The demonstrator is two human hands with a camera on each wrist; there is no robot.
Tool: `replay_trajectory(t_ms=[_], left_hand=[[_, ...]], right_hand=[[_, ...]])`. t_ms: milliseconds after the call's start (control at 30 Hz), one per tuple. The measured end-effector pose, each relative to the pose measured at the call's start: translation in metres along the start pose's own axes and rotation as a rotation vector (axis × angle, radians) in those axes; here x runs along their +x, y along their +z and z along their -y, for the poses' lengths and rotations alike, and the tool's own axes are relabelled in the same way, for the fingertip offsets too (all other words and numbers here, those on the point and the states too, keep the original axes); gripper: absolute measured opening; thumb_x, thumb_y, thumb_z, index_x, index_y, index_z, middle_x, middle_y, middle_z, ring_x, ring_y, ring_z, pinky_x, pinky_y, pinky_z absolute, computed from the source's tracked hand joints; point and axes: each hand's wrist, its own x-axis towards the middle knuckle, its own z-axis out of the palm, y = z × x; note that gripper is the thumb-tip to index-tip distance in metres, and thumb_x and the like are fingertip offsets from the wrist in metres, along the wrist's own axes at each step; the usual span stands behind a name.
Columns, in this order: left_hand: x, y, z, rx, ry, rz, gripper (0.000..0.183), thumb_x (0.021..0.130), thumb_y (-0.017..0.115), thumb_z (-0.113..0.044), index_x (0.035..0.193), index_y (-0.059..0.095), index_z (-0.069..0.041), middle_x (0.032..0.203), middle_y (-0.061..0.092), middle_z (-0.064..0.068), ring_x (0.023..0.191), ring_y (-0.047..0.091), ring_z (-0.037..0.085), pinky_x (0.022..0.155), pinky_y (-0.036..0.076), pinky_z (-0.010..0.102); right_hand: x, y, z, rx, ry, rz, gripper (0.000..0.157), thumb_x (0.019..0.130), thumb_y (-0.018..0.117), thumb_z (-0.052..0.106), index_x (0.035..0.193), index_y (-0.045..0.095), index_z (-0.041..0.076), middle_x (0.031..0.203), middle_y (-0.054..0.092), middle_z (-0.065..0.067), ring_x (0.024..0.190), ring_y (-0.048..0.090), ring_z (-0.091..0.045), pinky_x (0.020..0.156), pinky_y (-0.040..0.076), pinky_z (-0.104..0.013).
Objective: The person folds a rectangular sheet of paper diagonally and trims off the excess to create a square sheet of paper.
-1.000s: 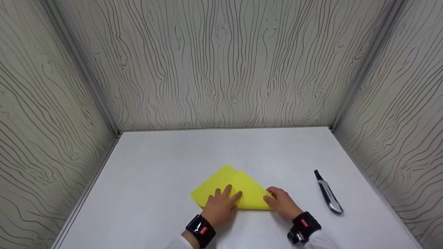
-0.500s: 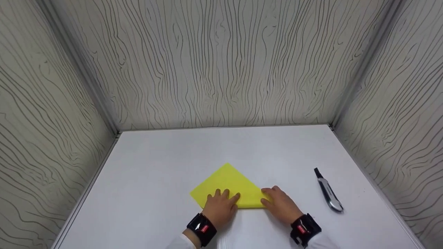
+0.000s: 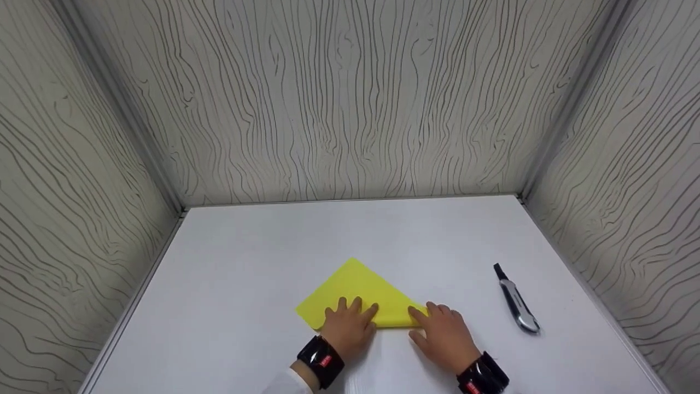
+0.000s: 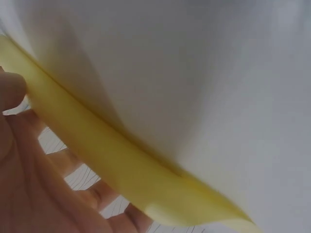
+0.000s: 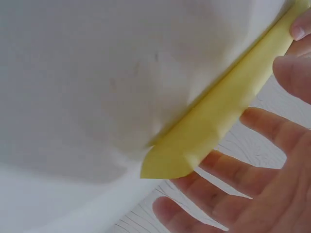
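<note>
A folded sheet of yellow paper (image 3: pixel 355 282) lies on the white table, one corner pointing away and its folded edge toward me. My left hand (image 3: pixel 345 329) rests on the near left part, fingers spread across the sheet. On the right end of the fold, my right hand (image 3: pixel 447 335) touches the paper with extended fingers, its thumb on the near side. In the left wrist view the rounded folded edge (image 4: pixel 112 150) runs past the left fingertips. From the right wrist view, the fold's pointed end (image 5: pixel 167 162) shows beside the spread right fingers (image 5: pixel 233 170).
A grey and black utility knife (image 3: pixel 518 303) lies on the right side of the white table (image 3: pixel 246 246). Wood-grain-patterned panels (image 3: pixel 350 109) enclose the table at the back and both sides.
The upper paper layer, earlier offset to the right with its own corner showing, now lines up with the layer beneath. My right hand has gone from pinching the right corner to lying across it.
</note>
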Motion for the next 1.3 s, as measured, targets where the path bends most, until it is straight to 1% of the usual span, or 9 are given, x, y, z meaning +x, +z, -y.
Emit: replay_trajectory(t_ms=[133,233,433,667,767,933,1000,1167,1300], left_hand=[[-0.001,0.001,-0.002,-0.009,-0.01,-0.003,0.043,0.109,0.057,-0.045,0.149,0.066,-0.033,0.136,0.069,0.009,0.117,0.065,0.037,0.08,0.058,0.058],[-0.001,0.0,-0.003,-0.002,-0.012,-0.005,0.043,0.109,0.057,-0.046,0.148,0.067,-0.031,0.136,0.069,0.01,0.117,0.065,0.038,0.081,0.059,0.058],[-0.002,-0.003,-0.004,0.015,-0.019,0.003,0.044,0.108,0.058,-0.047,0.147,0.067,-0.031,0.134,0.069,0.011,0.117,0.065,0.037,0.082,0.059,0.057],[-0.002,-0.001,-0.005,0.015,-0.028,-0.008,0.045,0.107,0.059,-0.048,0.147,0.068,-0.029,0.135,0.068,0.012,0.119,0.063,0.038,0.082,0.059,0.058],[-0.002,0.001,-0.006,0.006,-0.036,-0.013,0.045,0.107,0.058,-0.047,0.147,0.068,-0.028,0.134,0.068,0.011,0.119,0.063,0.038,0.082,0.058,0.058],[-0.001,0.0,-0.005,0.001,-0.045,0.013,0.046,0.109,0.056,-0.047,0.149,0.067,-0.027,0.138,0.068,0.012,0.124,0.062,0.039,0.086,0.059,0.06],[0.0,-0.001,-0.005,0.0,-0.048,0.023,0.046,0.109,0.055,-0.047,0.149,0.066,-0.028,0.139,0.067,0.012,0.126,0.062,0.039,0.088,0.059,0.061],[0.001,-0.001,-0.005,0.018,-0.047,0.028,0.046,0.11,0.054,-0.047,0.151,0.065,-0.029,0.141,0.067,0.012,0.126,0.062,0.038,0.088,0.059,0.061],[0.001,0.0,-0.004,0.049,-0.043,0.028,0.047,0.11,0.053,-0.049,0.151,0.064,-0.03,0.142,0.067,0.01,0.125,0.062,0.036,0.087,0.059,0.06]], right_hand=[[-0.002,0.004,0.004,0.009,-0.035,0.021,0.051,0.1,0.077,0.041,0.146,0.069,0.021,0.147,0.063,-0.027,0.139,0.057,-0.051,0.115,0.041,-0.075],[-0.003,0.007,0.005,0.043,-0.032,0.058,0.051,0.101,0.076,0.043,0.147,0.069,0.023,0.15,0.061,-0.027,0.14,0.055,-0.052,0.114,0.041,-0.076],[-0.006,0.01,0.005,0.068,-0.024,0.081,0.054,0.101,0.074,0.047,0.149,0.067,0.023,0.152,0.059,-0.03,0.141,0.053,-0.056,0.113,0.039,-0.08],[-0.008,0.009,0.004,0.06,-0.066,0.068,0.054,0.104,0.07,0.048,0.151,0.066,0.021,0.151,0.059,-0.031,0.14,0.055,-0.057,0.112,0.04,-0.079],[-0.009,0.008,0.004,0.058,-0.073,0.059,0.055,0.105,0.068,0.049,0.152,0.064,0.021,0.152,0.059,-0.03,0.141,0.054,-0.057,0.113,0.039,-0.081],[-0.009,0.009,0.007,0.052,-0.067,0.048,0.057,0.104,0.068,0.051,0.154,0.063,0.023,0.157,0.056,-0.03,0.146,0.049,-0.057,0.117,0.032,-0.082],[-0.01,0.01,0.009,0.056,-0.071,0.046,0.057,0.104,0.069,0.051,0.154,0.063,0.024,0.158,0.055,-0.029,0.147,0.048,-0.058,0.117,0.032,-0.081],[-0.01,0.012,0.012,0.095,-0.07,0.068,0.056,0.104,0.068,0.052,0.153,0.065,0.024,0.158,0.057,-0.027,0.146,0.049,-0.059,0.114,0.036,-0.081],[-0.01,0.015,0.012,0.119,-0.048,0.107,0.056,0.104,0.068,0.052,0.153,0.064,0.024,0.158,0.057,-0.026,0.147,0.049,-0.058,0.115,0.035,-0.082]])
